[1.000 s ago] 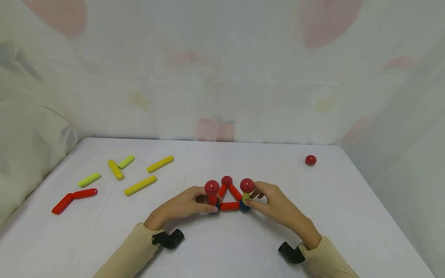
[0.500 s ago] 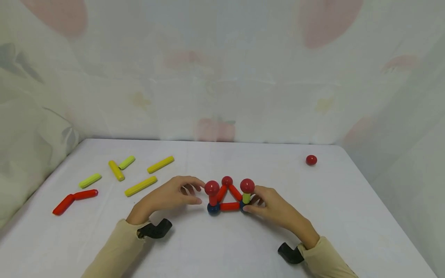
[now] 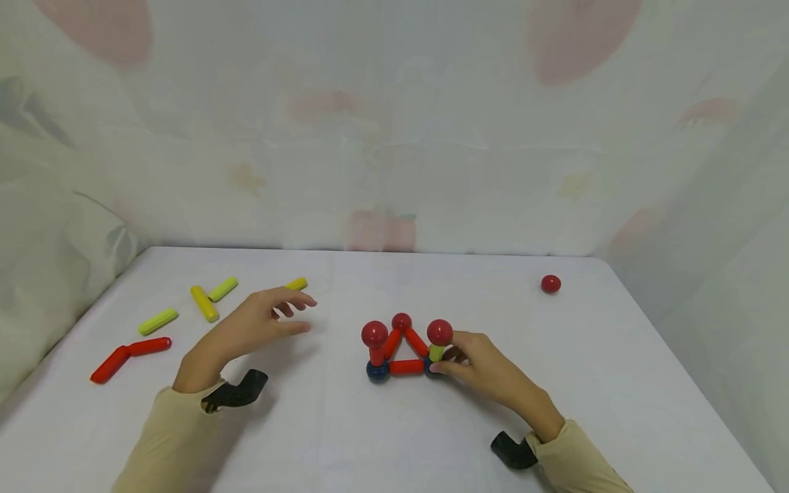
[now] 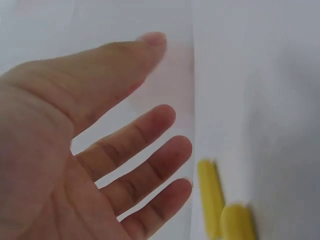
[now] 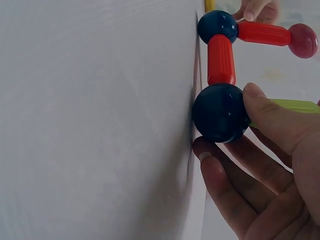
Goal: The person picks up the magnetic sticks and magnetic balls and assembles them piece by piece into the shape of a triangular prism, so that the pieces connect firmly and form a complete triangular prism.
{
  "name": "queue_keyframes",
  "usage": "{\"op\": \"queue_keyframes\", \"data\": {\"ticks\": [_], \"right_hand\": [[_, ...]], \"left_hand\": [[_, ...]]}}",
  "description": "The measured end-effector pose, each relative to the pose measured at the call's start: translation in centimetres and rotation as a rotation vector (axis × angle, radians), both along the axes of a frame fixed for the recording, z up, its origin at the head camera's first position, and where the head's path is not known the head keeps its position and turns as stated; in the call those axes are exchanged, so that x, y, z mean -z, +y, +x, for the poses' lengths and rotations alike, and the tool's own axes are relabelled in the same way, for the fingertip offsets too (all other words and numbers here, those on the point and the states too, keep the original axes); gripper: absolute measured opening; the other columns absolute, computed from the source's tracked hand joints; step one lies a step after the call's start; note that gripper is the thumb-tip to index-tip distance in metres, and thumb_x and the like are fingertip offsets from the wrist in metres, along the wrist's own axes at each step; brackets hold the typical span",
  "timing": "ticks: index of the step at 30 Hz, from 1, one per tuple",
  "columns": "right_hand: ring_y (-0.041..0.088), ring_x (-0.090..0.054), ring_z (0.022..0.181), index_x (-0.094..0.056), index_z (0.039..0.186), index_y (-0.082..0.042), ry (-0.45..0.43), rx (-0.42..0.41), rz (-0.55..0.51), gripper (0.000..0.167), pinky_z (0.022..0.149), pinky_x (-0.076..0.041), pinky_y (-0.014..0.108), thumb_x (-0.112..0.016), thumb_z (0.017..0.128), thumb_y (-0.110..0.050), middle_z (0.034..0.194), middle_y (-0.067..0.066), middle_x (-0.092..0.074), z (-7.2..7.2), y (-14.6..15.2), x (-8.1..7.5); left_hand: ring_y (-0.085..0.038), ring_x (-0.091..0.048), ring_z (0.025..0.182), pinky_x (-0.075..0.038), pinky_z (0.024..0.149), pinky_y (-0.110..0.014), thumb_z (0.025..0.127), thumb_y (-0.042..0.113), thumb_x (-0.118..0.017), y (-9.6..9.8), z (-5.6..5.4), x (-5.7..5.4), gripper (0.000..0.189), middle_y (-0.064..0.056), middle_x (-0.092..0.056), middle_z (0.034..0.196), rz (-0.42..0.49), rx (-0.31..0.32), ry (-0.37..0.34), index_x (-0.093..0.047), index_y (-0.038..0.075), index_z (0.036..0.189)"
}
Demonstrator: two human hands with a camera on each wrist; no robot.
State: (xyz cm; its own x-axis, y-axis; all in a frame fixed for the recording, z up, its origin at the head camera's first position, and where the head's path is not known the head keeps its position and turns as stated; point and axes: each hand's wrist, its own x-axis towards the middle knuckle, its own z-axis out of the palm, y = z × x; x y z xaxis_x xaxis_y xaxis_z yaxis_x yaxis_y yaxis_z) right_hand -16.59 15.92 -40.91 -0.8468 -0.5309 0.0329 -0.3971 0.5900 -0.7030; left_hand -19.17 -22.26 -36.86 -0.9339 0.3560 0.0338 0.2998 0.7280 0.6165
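Note:
On the white table stands a triangle of red rods joined by balls. Its front corners are dark blue balls, and a red ball forms the back corner. From the front left corner rises a red rod topped by a red ball; from the front right, a lime rod with another red ball. My right hand pinches the front right dark blue ball between thumb and fingers. My left hand, fingers spread and holding nothing, hovers over the yellow rods.
Left on the table lie two lime rods, a yellow rod and two red rods end to end. A farther yellow rod is partly hidden by my left hand. A loose red ball sits at the back right.
My left hand has let go of the structure's left corner and moved left over the yellow rods. My right hand has slid slightly down from the lime rod to the dark blue ball.

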Motion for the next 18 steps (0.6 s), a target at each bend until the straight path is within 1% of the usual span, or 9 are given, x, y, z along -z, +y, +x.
{"op": "queue_keyframes", "data": {"ticks": [4,8,12,15,18], "right_hand": [[0.011,-0.069,0.089,-0.067,0.104,-0.015,-0.004,0.006,-0.003,0.019,0.08,-0.055,0.021,-0.075,0.088,-0.023,0.094,-0.006,-0.07,0.0,0.0,0.0],[0.011,-0.069,0.09,-0.067,0.104,-0.016,-0.01,0.012,-0.007,0.02,0.08,-0.055,0.021,-0.076,0.088,-0.023,0.094,-0.006,-0.071,0.0,0.0,0.1],[0.011,-0.068,0.09,-0.068,0.103,-0.016,-0.018,0.006,-0.012,0.019,0.08,-0.054,0.021,-0.076,0.088,-0.024,0.094,-0.007,-0.07,0.0,0.0,0.1],[0.012,-0.067,0.09,-0.068,0.101,-0.017,-0.022,-0.005,-0.015,0.02,0.079,-0.055,0.022,-0.078,0.086,-0.024,0.094,-0.007,-0.069,0.0,0.1,0.1],[0.012,-0.066,0.09,-0.067,0.101,-0.016,-0.023,-0.014,-0.011,0.023,0.08,-0.055,0.023,-0.081,0.083,-0.023,0.095,-0.006,-0.069,0.0,0.1,0.1]], "left_hand": [[-0.028,-0.06,0.105,-0.049,0.09,-0.044,0.087,0.026,-0.077,-1.6,0.1,-0.5,0.038,-0.009,-0.068,0.121,-0.032,-0.041,-0.01,-0.067,0.013,0.121],[-0.03,-0.059,0.107,-0.048,0.091,-0.045,0.087,0.024,-0.076,-2.7,0.1,-0.8,0.038,-0.011,-0.067,0.123,-0.046,-0.059,-0.011,-0.067,0.012,0.122],[-0.031,-0.059,0.109,-0.048,0.091,-0.044,0.087,0.023,-0.076,-3.6,0.1,-0.8,0.039,-0.012,-0.067,0.123,-0.056,-0.068,-0.002,-0.066,0.011,0.123],[-0.032,-0.06,0.109,-0.049,0.088,-0.041,0.088,0.023,-0.076,-4.1,0.0,-0.7,0.041,-0.013,-0.067,0.124,-0.074,-0.074,-0.031,-0.065,0.012,0.126],[-0.035,-0.059,0.11,-0.051,0.084,-0.041,0.087,0.025,-0.076,-4.6,-0.1,-0.5,0.046,-0.017,-0.065,0.125,-0.107,-0.07,-0.079,-0.063,0.011,0.129]]}}
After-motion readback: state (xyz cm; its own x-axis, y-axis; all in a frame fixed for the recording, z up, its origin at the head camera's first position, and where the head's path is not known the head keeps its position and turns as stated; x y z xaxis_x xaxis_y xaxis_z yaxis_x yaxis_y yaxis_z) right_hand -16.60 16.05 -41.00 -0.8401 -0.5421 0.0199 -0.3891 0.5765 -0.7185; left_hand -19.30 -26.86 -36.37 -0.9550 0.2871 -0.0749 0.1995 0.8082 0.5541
